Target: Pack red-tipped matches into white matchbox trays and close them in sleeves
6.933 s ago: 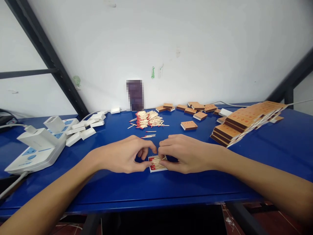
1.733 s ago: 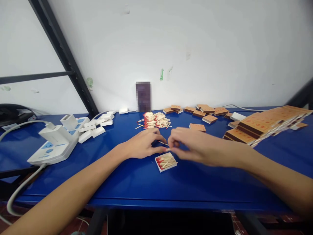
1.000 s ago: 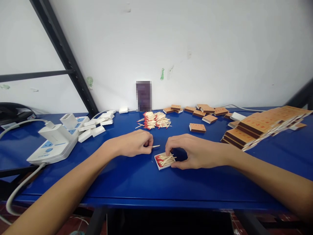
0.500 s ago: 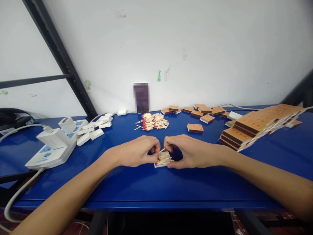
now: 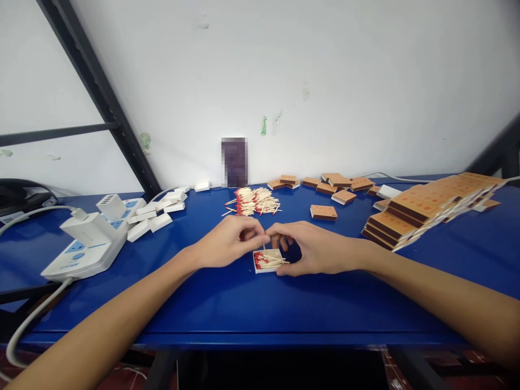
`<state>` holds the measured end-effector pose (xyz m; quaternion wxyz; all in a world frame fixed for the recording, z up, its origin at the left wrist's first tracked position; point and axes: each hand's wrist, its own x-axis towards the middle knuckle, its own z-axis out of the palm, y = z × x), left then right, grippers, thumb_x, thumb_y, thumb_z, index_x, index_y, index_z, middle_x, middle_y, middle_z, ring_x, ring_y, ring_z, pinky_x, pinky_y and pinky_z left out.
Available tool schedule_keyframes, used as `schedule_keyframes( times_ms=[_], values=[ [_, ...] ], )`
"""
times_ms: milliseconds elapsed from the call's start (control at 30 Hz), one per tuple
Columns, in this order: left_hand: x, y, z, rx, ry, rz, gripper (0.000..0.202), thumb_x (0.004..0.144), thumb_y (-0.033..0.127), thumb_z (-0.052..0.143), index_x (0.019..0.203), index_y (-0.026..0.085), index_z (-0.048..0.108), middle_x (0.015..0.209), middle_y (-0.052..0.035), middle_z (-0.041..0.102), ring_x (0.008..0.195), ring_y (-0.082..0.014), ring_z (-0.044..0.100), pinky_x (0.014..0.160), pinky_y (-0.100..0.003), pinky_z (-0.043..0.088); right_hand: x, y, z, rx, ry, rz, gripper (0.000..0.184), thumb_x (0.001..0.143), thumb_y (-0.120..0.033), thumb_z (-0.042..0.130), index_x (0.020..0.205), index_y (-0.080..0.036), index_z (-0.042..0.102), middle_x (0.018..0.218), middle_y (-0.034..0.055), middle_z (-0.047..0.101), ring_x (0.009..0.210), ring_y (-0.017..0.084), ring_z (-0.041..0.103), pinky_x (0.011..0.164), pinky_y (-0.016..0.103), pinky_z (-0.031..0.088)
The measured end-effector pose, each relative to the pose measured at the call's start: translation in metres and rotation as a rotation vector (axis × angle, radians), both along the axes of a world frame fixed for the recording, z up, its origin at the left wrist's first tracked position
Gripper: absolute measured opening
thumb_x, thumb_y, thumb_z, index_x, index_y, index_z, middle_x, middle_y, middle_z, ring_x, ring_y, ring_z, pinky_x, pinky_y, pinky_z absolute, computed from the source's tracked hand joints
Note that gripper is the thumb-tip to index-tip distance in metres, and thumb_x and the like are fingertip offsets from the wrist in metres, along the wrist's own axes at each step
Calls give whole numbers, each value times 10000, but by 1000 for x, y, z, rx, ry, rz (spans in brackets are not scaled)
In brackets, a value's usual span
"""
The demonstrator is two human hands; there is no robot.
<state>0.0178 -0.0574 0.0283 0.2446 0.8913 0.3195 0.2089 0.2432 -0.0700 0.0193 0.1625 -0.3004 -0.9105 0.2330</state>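
On the table [image 5: 227, 309] lay the tray [image 5: 266, 270], likely light, crushable, best held by its sides, the left hand [image 5: 231, 241] pinching a match [image 5: 264, 247] above it, the right hand [image 5: 312, 249] half-open at the tray's end.

No word, brand or number can be read here. Reddish-orange print runs across the tan tops of the stacked matchboxes [image 5: 422, 200] at right, and on the lone matchbox [image 5: 324, 212] lying in front of the looser ones, but it is too small to make out. The white power strip [image 5: 103, 264] at left bears small blue markings, likewise illegible. The dark upright panel [image 5: 234, 162] against the wall [image 5: 345, 81] is pixelated beyond reading.
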Motion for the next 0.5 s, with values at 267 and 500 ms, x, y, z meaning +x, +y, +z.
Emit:
schedule_keyframes(
  times_ms=[267,500],
  values=[
    [-7,7,-3,118,185,-14,444,962,489,437,771,150,650,518,51,446,478,-78,362,503,-230,281,-3,2,-2,17,-2,12,345,743,-370,721,1008,-181,607,811,-2,543,703,141,490,634,264,403],
    [-5,1,0,167,244,-19,395,953,488,431,850,167,637,553,40,529,497,-95,461,534,-230,308,-3,3,-4,104,-11,-27,334,771,-410,712,1014,-190,644,834,9,585,729,148,534,667,271,422]
  ],
)
